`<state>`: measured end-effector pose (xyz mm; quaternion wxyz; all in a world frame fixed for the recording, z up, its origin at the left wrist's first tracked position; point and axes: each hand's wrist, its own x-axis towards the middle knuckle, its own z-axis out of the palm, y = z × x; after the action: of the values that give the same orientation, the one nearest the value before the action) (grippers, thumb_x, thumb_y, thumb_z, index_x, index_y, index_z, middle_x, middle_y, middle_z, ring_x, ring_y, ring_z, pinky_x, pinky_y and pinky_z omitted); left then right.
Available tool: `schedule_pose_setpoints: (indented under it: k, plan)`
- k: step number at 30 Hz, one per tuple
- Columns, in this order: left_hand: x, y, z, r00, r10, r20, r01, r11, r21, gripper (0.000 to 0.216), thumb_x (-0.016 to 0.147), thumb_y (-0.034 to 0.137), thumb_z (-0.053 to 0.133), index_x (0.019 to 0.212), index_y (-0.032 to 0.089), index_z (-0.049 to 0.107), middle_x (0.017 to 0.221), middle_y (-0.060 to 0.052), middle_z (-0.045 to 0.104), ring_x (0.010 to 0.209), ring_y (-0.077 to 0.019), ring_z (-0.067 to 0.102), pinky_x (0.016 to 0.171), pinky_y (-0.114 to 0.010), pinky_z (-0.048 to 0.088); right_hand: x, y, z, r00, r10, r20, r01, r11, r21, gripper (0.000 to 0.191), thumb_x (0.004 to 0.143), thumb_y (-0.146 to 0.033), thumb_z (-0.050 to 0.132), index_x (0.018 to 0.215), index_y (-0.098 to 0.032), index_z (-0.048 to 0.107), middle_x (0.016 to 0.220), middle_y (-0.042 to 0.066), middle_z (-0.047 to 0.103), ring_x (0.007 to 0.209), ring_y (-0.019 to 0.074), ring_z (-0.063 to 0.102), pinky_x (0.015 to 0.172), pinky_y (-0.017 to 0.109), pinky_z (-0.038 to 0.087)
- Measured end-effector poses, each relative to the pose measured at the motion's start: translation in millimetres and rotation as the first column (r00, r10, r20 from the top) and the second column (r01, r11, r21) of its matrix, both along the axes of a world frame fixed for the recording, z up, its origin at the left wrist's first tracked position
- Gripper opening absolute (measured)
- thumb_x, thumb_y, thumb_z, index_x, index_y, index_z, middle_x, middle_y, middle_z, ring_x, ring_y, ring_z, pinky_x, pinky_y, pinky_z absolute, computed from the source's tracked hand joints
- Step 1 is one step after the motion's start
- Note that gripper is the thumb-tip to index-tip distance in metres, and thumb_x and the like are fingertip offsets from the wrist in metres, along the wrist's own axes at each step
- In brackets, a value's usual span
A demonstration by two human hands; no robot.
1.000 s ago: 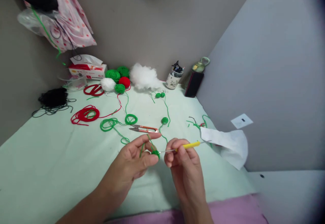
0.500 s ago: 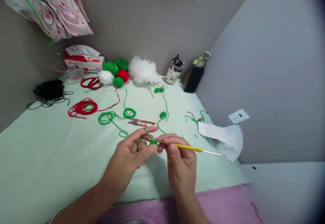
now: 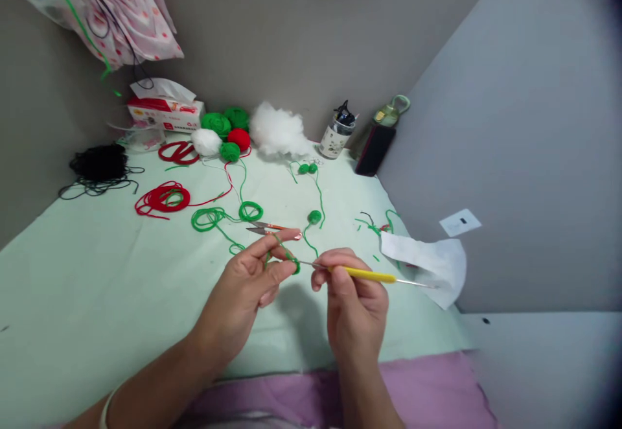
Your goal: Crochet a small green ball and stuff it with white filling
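My left hand (image 3: 253, 273) pinches a small green crochet piece (image 3: 296, 267) between thumb and fingers, mostly hidden by them. Green yarn runs over its raised index finger. Closed like a pen grip, my right hand (image 3: 352, 299) holds a yellow-handled crochet hook (image 3: 369, 275), whose thin metal tip reaches left to the green piece. Just beyond my left fingertips lie orange-handled thread snips (image 3: 265, 227), partly covered by the index finger. A small green crocheted ball (image 3: 315, 217) with a yarn tail sits behind my hands, and loose green yarn coils (image 3: 208, 219) lie to the left.
Yarn balls (image 3: 216, 126), white stuffing (image 3: 278, 132), a tissue box (image 3: 166, 115), a pen cup (image 3: 336, 137), a bottle (image 3: 389, 115) and a dark phone (image 3: 376, 150) line the back. Red scissors (image 3: 177, 153), red yarn (image 3: 165, 197) and black yarn (image 3: 100, 163) lie left. White paper (image 3: 432, 264) lies right.
My right hand has moved a little right, away from my left fingers, drawing the hook back so more of its metal shaft shows. The camera view has shifted slightly.
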<state>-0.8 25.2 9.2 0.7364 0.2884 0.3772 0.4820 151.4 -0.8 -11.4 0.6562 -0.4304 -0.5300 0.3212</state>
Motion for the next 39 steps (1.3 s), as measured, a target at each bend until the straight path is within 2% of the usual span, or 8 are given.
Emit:
schedule_pose_setpoints:
  k: [5, 11, 17, 20, 24, 30, 35, 39]
  plan:
    - [6, -6, -1.6, 0.999, -0.032, 0.032, 0.032, 0.999, -0.024, 0.059, 0.08, 0.025, 0.09, 0.136, 0.023, 0.072, 0.078, 0.006, 0.054, 0.053, -0.0022, 0.032, 0.048, -0.017, 0.027, -8, -5, -6.4, 0.948, -0.134, 0.288, 0.098, 0.986, 0.137, 0.028, 0.098, -0.015, 0.066, 0.112, -0.033, 0.083, 0.098, 0.006, 0.074, 0.088, 0.0191, 0.071, 0.073, 0.033, 0.059]
    - [7, -8, -2.3, 0.998, -0.057, 0.031, 0.058, 0.998, -0.032, 0.06, 0.08, 0.025, 0.089, 0.137, 0.022, 0.07, 0.081, 0.005, 0.058, 0.055, -0.0041, 0.032, 0.048, -0.019, 0.027, -3, 0, -12.0, 0.999, 0.021, 0.028, -0.022, 1.0, 0.005, 0.023, 0.102, -0.021, 0.062, 0.103, -0.033, 0.081, 0.091, 0.003, 0.072, 0.083, 0.0175, 0.068, 0.068, 0.031, 0.057]
    - [8, -8, -4.2, 0.999, -0.036, 0.039, 0.038, 0.997, -0.066, 0.059, 0.077, 0.029, 0.092, 0.131, 0.019, 0.074, 0.07, 0.008, 0.052, 0.051, -0.0031, 0.028, 0.048, -0.02, 0.024, -4, -11, -17.3, 0.869, -0.214, 0.446, 0.117, 0.965, 0.235, 0.044, 0.096, -0.01, 0.067, 0.128, -0.039, 0.076, 0.115, 0.008, 0.076, 0.102, 0.0231, 0.073, 0.083, 0.039, 0.062]
    - [3, -4, -3.4, 0.986, -0.096, 0.135, 0.112, 0.987, -0.113, 0.049, 0.078, 0.028, 0.091, 0.123, 0.015, 0.077, 0.063, 0.01, 0.042, 0.049, -0.0023, 0.019, 0.045, -0.019, 0.019, 0, -8, -9.5, 0.957, -0.152, 0.249, 0.12, 0.983, 0.138, 0.032, 0.1, -0.012, 0.062, 0.114, -0.034, 0.08, 0.098, 0.005, 0.074, 0.087, 0.0193, 0.071, 0.075, 0.035, 0.06]
    - [1, -2, -1.8, 0.997, -0.023, 0.071, 0.026, 0.999, -0.032, 0.039, 0.08, 0.024, 0.089, 0.118, 0.019, 0.08, 0.079, 0.005, 0.055, 0.05, -0.0002, 0.025, 0.045, -0.018, 0.021, 2, -1, -0.2, 0.995, -0.021, -0.094, 0.017, 0.999, -0.042, 0.022, 0.103, -0.022, 0.061, 0.097, -0.031, 0.08, 0.087, 0.001, 0.07, 0.066, 0.0137, 0.064, 0.065, 0.031, 0.055]
    - [9, -9, -4.0, 0.997, -0.046, 0.062, 0.051, 0.995, -0.084, 0.05, 0.079, 0.029, 0.09, 0.126, 0.019, 0.078, 0.066, 0.008, 0.047, 0.05, -0.0033, 0.024, 0.046, -0.019, 0.021, -5, -7, -8.9, 0.894, -0.235, 0.383, 0.159, 0.963, 0.219, 0.029, 0.097, -0.015, 0.066, 0.11, -0.035, 0.082, 0.106, 0.007, 0.076, 0.093, 0.0222, 0.071, 0.077, 0.038, 0.059]
    - [0, -2, -5.3, 0.996, -0.04, 0.085, 0.046, 0.997, -0.061, 0.026, 0.08, 0.025, 0.089, 0.104, 0.018, 0.085, 0.071, 0.006, 0.049, 0.051, -0.0024, 0.022, 0.045, -0.018, 0.022, 1, -3, -1.8, 0.991, -0.131, 0.033, 0.13, 0.991, 0.035, 0.018, 0.1, -0.021, 0.064, 0.099, -0.029, 0.081, 0.085, 0.003, 0.071, 0.071, 0.0172, 0.064, 0.066, 0.034, 0.053]
    - [2, -4, -5.2, 0.999, -0.003, -0.044, 0.004, 1.0, 0.027, 0.036, 0.081, 0.025, 0.088, 0.116, 0.026, 0.083, 0.087, 0.001, 0.062, 0.064, -0.0072, 0.044, 0.058, -0.019, 0.04, 1, 4, 0.8, 0.998, 0.022, -0.063, -0.025, 0.999, -0.045, 0.015, 0.1, -0.027, 0.067, 0.097, -0.028, 0.082, 0.091, 0.004, 0.075, 0.077, 0.0179, 0.065, 0.068, 0.033, 0.053]
